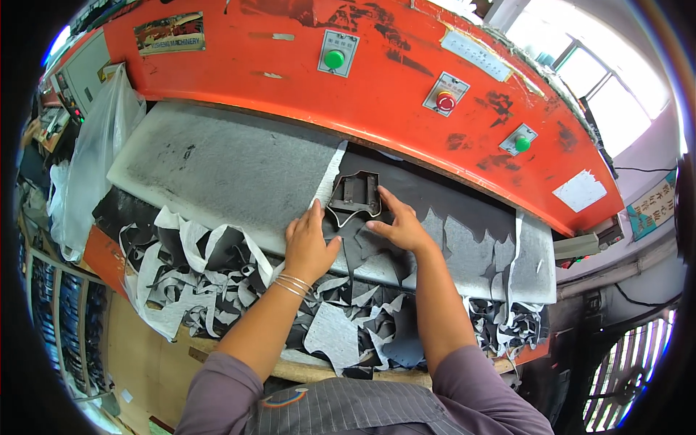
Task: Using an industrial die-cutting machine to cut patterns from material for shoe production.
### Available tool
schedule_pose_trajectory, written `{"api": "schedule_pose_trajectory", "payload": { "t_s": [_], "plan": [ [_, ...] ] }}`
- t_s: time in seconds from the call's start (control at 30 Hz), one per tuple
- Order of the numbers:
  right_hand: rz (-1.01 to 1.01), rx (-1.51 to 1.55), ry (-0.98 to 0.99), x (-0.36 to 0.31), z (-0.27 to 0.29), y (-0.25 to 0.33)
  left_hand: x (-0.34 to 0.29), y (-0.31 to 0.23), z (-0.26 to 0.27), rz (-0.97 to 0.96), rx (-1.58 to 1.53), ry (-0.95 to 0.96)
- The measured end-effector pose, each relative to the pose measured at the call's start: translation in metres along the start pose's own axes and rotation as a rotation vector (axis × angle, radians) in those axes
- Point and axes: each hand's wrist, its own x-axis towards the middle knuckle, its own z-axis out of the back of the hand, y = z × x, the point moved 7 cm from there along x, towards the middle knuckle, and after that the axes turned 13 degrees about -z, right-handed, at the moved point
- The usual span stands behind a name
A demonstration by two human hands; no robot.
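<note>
A metal cutting die (pixel 354 197) with a thin curved edge and crossbars rests on a dark sheet of material (pixel 413 190) with a pale backing. My right hand (pixel 403 225) is at the die's right side, its fingertips at the frame and thumb spread away below. On the near left, my left hand (pixel 312 245) lies with fingers stretched out by the die's lower left edge, on the sheet's pale margin. Whether its fingertips touch the die I cannot tell. Ragged cut-outs mark the near side of the sheet.
A pale cutting board (pixel 217 156) lies beneath the sheet. Over it runs an orange machine beam (pixel 268 65) with green buttons (pixel 334 59) and a red button (pixel 445 101). Curled scraps (pixel 333 335) pile along the near edge. A clear plastic bag (pixel 101 145) hangs at left.
</note>
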Motion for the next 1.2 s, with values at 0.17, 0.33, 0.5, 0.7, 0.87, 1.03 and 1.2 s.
{"api": "schedule_pose_trajectory", "payload": {
  "t_s": [0.17, 0.33, 0.5, 0.7, 0.87, 1.03, 1.2],
  "plan": [
    [0.355, -0.301, -0.297, 0.019, 0.032, 0.072, 0.006, 0.004, 0.001, -0.072, -0.078, -0.094],
    [0.671, -0.678, 0.166, 0.063, -0.032, 0.125, 0.001, 0.012, 0.004, -0.055, -0.173, -0.115],
    [0.331, -0.728, 0.154, 0.08, -0.013, 0.101, -0.013, 0.026, 0.004, -0.045, -0.297, -0.152],
    [-0.487, 0.02, -0.04, 0.032, 0.001, 0.034, -0.017, 0.025, -0.002, -0.057, -0.184, -0.09],
    [-0.559, 0.046, -0.177, 0.004, -0.012, 0.038, -0.015, 0.022, -0.004, -0.035, -0.154, -0.016],
    [-0.538, 0.161, -0.174, 0.02, 0.008, -0.007, -0.006, 0.016, -0.01, -0.055, -0.089, 0.013],
    [-0.215, 0.274, -0.096, 0.022, 0.033, -0.036, 0.01, 0.018, -0.016, -0.084, -0.091, 0.055]
  ]
}}
